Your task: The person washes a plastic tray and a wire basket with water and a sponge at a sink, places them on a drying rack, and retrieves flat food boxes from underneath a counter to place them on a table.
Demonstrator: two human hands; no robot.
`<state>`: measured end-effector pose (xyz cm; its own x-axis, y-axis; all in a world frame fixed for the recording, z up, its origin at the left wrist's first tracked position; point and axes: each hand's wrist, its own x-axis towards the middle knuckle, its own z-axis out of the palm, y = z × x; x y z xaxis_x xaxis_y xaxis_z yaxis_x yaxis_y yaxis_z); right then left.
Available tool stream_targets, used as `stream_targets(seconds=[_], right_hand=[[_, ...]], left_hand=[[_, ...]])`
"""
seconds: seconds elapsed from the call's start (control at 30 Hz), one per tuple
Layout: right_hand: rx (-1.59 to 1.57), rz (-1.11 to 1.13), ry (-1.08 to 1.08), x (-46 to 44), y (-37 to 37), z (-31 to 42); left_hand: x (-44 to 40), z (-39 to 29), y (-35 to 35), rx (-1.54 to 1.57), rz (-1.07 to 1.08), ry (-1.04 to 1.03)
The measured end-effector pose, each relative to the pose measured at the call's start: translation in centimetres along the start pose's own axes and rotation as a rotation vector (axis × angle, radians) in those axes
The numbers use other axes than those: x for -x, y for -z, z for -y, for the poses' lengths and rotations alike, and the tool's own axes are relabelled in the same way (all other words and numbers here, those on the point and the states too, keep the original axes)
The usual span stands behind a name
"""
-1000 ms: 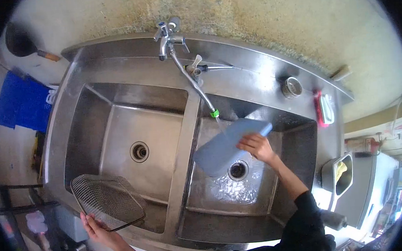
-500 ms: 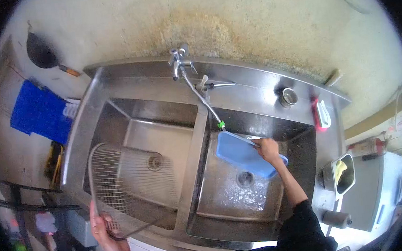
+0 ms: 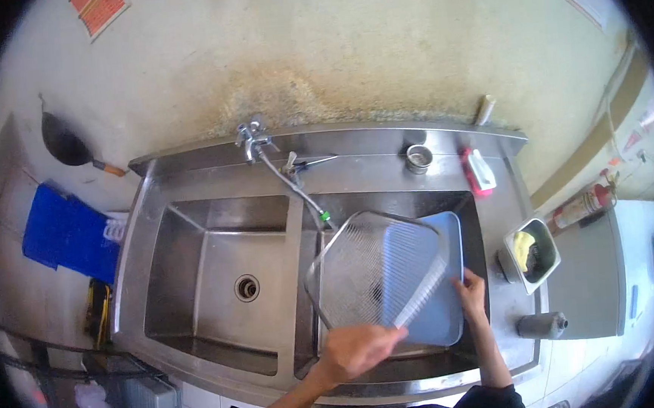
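My left hand (image 3: pixel 361 350) is closed on the near edge of a wire rack (image 3: pixel 345 275), which hangs tilted above the right sink basin (image 3: pixel 307 349). A shallow blue plastic tray (image 3: pixel 456 316) is also over this basin, its right edge gripped by my right hand (image 3: pixel 470 292). From this angle the rack overlaps the left part of the tray. Whether the two touch cannot be made out. Behind the rack, the basin's drain is partly hidden.
The left basin (image 3: pixel 229 317) has a round drain. A tap (image 3: pixel 254 139) feeds a hose with a green clamp (image 3: pixel 325 216). On the counter are a metal bowl (image 3: pixel 418 157), a red-and-white brush (image 3: pixel 478 172), a steel container (image 3: pixel 547 264) with a yellow cloth, and a grey bottle (image 3: pixel 542 326).
My left hand has carried the rack from the left basin across to the right one. My right hand has turned the tray more upright and shifted its grip to the right edge. The view has shifted.
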<state>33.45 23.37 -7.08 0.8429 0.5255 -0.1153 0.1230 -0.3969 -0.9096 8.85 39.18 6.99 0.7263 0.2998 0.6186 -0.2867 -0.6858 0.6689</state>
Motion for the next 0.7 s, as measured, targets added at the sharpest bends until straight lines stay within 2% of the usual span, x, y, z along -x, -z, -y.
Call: stream_targets(seconds=[0.03, 0.1, 0.13, 0.2, 0.23, 0.27, 0.33, 0.37, 0.4, 0.47, 0.53, 0.6, 0.63, 0.67, 0.7], right_hand=[[-0.209, 0.064, -0.124, 0.7, 0.5, -2.8], [-0.537, 0.129, -0.311, 2.7, 0.0, -0.4], [-0.539, 0.12, -0.317, 3.3, 0.4, 0.4], [-0.662, 0.099, -0.604, 4.3, 1.0, 1.2], [-0.868, 0.045, -0.69, 5.0, 0.3, 2.5], [-0.866, 0.037, -0.7, 5.7, 0.5, 3.0], [-0.843, 0.129, -0.538, 6.8, 1.4, 3.4], [-0.645, 0.169, -0.428, 7.1, 1.0, 1.2], [-0.469, 0.178, -0.426, 7.8, 0.4, 0.4], [-0.373, 0.27, -0.318, 8.9, -2.2, -0.4], [-0.431, 0.248, -0.29, 9.0, -3.1, -2.6], [-0.386, 0.027, -0.303, 8.8, -2.3, -4.9], [-0.545, 0.027, -0.41, 8.5, -2.0, -5.6], [-0.556, 0.051, -0.374, 8.3, -1.5, -5.8], [-0.584, 0.018, -0.373, 7.9, -1.7, -7.1]], left_hand=[[0.2, -0.1, -0.5, 0.009, 0.008, -0.007], [0.0, -0.9, -1.0, -0.238, 0.295, -0.254], [0.4, -0.3, -1.2, -0.231, 0.302, -0.255], [2.2, 1.6, -1.0, -0.279, 0.43, -0.316], [2.9, 2.0, -0.9, -0.189, 0.413, -0.248], [3.6, 2.5, -1.0, -0.178, 0.419, -0.243], [5.1, 3.4, -1.7, -0.031, 0.466, -0.139], [5.9, 3.4, -2.7, -0.024, 0.463, -0.129], [6.7, 3.3, -4.0, 0.035, 0.469, -0.125], [9.0, 2.9, -5.7, 0.097, 0.477, -0.108], [10.3, 3.9, -6.6, -0.042, 0.528, -0.189], [9.9, 4.4, -5.6, -0.017, 0.571, -0.162], [10.0, 4.4, -5.2, 0.019, 0.611, -0.136], [10.1, 5.0, -5.1, 0.018, 0.609, -0.123], [10.2, 6.0, -5.2, 0.006, 0.709, -0.133]])
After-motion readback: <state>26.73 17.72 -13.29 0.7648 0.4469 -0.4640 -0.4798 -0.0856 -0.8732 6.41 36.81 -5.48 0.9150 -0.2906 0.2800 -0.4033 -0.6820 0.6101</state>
